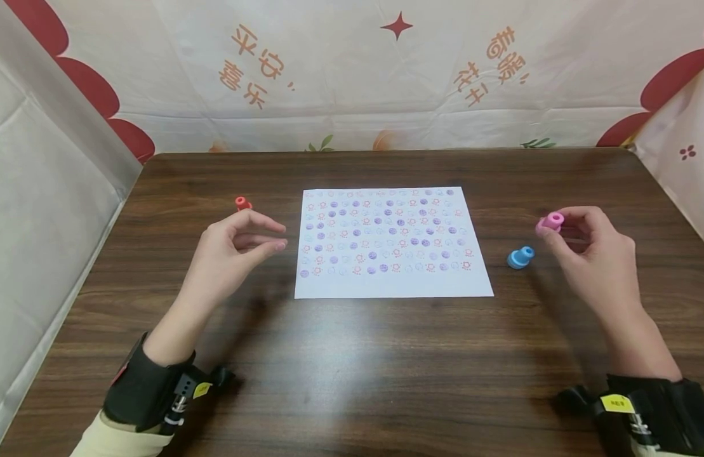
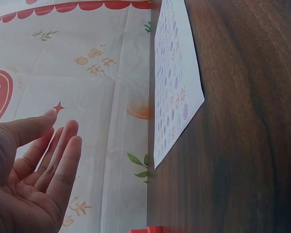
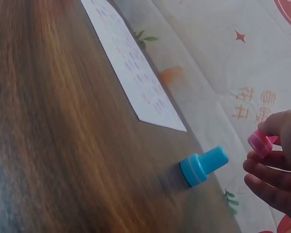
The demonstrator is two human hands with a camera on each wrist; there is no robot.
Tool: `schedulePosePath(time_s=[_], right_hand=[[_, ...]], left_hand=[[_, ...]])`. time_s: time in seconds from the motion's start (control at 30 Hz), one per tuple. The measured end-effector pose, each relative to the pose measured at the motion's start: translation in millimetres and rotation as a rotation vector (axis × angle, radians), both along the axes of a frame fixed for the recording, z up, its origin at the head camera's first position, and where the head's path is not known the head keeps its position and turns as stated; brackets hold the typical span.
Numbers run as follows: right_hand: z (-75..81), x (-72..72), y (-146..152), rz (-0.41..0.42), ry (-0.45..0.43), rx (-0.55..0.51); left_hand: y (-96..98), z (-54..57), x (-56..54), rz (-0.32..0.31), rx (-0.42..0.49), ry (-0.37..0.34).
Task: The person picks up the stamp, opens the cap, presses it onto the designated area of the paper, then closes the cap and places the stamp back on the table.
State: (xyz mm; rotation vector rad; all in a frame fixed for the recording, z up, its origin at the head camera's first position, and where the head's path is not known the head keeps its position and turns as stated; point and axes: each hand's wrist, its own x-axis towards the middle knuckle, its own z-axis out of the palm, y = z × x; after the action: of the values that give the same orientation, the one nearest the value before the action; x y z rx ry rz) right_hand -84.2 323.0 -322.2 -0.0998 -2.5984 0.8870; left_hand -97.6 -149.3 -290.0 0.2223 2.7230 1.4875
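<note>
My right hand (image 1: 600, 257) pinches a small pink stamp (image 1: 551, 221) between thumb and fingers, above the table. Just left of that hand, a blue stamp (image 1: 520, 258) stands upright on the table; the right wrist view also has the blue stamp (image 3: 203, 166) below the fingers. Over the table's left side, my left hand (image 1: 228, 254) holds nothing, its fingers extended and the thumb apart from them. A red stamp (image 1: 243, 203) is behind it, partly hidden by the hand. Between the hands lies a white sheet (image 1: 394, 285) with rows of purple, blue and red stamped marks.
The dark wooden table (image 1: 340, 381) runs back to a pale printed cloth (image 1: 340, 70) with red scallops. Another stretch of pale cloth (image 1: 43, 190) hangs along the left side. Black wrist straps with cameras are on both forearms.
</note>
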Motion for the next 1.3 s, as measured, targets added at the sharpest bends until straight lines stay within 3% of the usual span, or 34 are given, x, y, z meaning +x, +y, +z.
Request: schedulePosePath(time_s=[0.6,0.77,1.3], right_hand=[[-8.3,0.1,15.3,-0.048,-0.216,0.102],[-11.7,-0.9,18.3,-0.041,-0.242,0.159],[-18.7,-0.9,24.6,-0.014,-0.36,0.187]], left_hand=[[-1.1,0.5,-0.3,0.003,0.001,0.007],[-2.1,-0.5,-0.6,0.004,0.003,0.009],[-5.9,0.0,-0.9,0.026,-0.007,0.003]])
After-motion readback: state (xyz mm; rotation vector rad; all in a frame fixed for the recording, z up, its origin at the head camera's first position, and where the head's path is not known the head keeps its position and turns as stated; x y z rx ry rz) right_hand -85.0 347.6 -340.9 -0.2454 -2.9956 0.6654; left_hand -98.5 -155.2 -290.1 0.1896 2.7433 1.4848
